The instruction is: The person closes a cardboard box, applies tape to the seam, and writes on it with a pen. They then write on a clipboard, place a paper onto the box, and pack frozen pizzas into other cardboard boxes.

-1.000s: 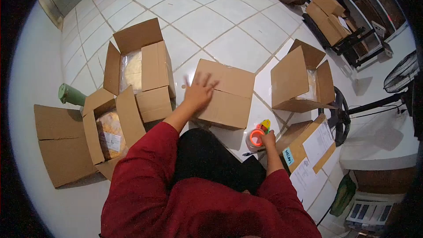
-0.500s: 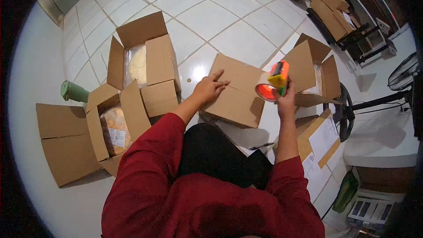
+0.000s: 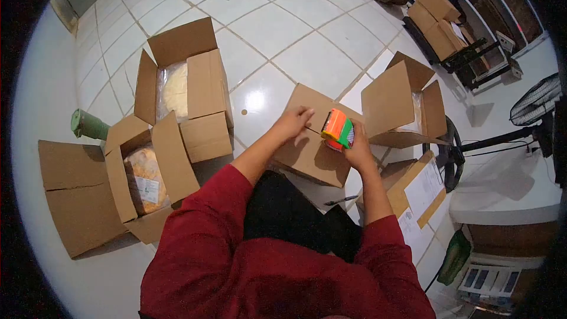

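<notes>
Floor [image 3: 260, 32] glossy white tile, black fan [image 3: 537, 100] opposite. Right hand [image 3: 359, 150] clutches orange-green tape dispenser [image 3: 338, 129] over closed brown cardboard box [image 3: 310, 158]; left hand [image 3: 291, 124] half-curled, pinch unclear.

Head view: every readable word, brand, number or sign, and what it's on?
None legible.
White label on the bag in the near left box: print too small.
Upper sheet at right: too small.
Lower sheet: too small.
Tape dispenser in the right hand: patterned patch, too blurred to read.
</notes>
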The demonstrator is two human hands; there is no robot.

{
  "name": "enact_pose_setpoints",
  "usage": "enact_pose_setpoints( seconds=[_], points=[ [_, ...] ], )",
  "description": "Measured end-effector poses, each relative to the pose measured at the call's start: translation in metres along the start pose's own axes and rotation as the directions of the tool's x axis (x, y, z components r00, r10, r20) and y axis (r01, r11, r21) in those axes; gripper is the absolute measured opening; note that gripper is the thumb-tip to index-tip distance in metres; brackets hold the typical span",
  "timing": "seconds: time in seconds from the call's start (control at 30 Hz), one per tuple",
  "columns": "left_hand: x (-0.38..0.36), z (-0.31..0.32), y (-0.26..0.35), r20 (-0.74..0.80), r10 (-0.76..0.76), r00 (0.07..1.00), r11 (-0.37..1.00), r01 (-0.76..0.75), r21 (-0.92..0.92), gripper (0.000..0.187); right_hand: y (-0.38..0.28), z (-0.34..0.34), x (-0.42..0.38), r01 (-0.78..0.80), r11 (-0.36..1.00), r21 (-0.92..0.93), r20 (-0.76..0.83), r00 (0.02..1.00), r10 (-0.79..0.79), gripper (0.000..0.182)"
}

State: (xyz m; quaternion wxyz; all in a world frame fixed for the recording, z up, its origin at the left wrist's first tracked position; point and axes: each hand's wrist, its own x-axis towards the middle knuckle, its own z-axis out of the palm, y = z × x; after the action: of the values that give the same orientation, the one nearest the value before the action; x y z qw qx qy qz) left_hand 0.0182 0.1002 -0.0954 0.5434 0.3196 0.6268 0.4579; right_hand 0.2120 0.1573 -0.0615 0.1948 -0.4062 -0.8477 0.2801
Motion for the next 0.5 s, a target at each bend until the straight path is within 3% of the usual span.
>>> enact_pose_setpoints(
  seconds=[0.03, 0.1, 0.13, 0.3, 0.37, 0.43, 0.47, 0.5],
  points=[
    [-0.002, 0.004, 0.003, -0.003, 0.001, 1.0, 1.0, -0.001, -0.001, 0.034, 0.006, 0.004, 0.0, 0.029, 1.0, -0.001, -0.022, 0.999, -0.029, 0.062],
    [-0.008, 0.01, 0.007, 0.37, -0.157, 0.916, 0.876, 0.302, -0.376, 0.038, 0.009, 0.006, 0.002, 0.073, 0.997, 0.004, -0.046, 0.996, -0.073, 0.062],
    [-0.009, 0.014, 0.005, 0.366, -0.061, 0.929, 0.829, 0.251, -0.499, 0.036, 0.009, 0.005, 0.002, 0.04, 0.998, 0.038, -0.025, 0.999, -0.039, 0.062],
    [-0.014, 0.021, 0.004, 0.31, 0.019, 0.951, 0.896, 0.121, -0.427, 0.029, 0.002, 0.001, -0.004, 0.005, 1.0, -0.01, -0.031, 1.0, -0.005, 0.057],
    [-0.01, 0.023, 0.0, 0.311, 0.036, 0.95, 0.921, 0.089, -0.378, 0.028, 0.007, 0.001, -0.003, 0.021, 0.999, 0.049, -0.022, 1.0, -0.02, 0.067],
    [-0.012, 0.027, 0.001, 0.141, 0.078, 0.987, 0.919, -0.016, -0.393, 0.023, -0.001, -0.002, -0.005, 0.039, 0.999, 0.028, -0.025, 0.999, -0.039, 0.071],
    [-0.012, 0.026, 0.002, 0.141, 0.083, 0.987, 0.919, -0.021, -0.393, 0.023, -0.004, -0.004, -0.006, 0.051, 0.999, 0.008, -0.024, 0.998, -0.051, 0.076],
    [-0.013, 0.024, 0.003, 0.159, 0.035, 0.987, 0.855, 0.053, -0.516, 0.021, -0.001, -0.004, -0.006, 0.053, 0.999, 0.006, -0.028, 0.998, -0.053, 0.076]
  ],
)
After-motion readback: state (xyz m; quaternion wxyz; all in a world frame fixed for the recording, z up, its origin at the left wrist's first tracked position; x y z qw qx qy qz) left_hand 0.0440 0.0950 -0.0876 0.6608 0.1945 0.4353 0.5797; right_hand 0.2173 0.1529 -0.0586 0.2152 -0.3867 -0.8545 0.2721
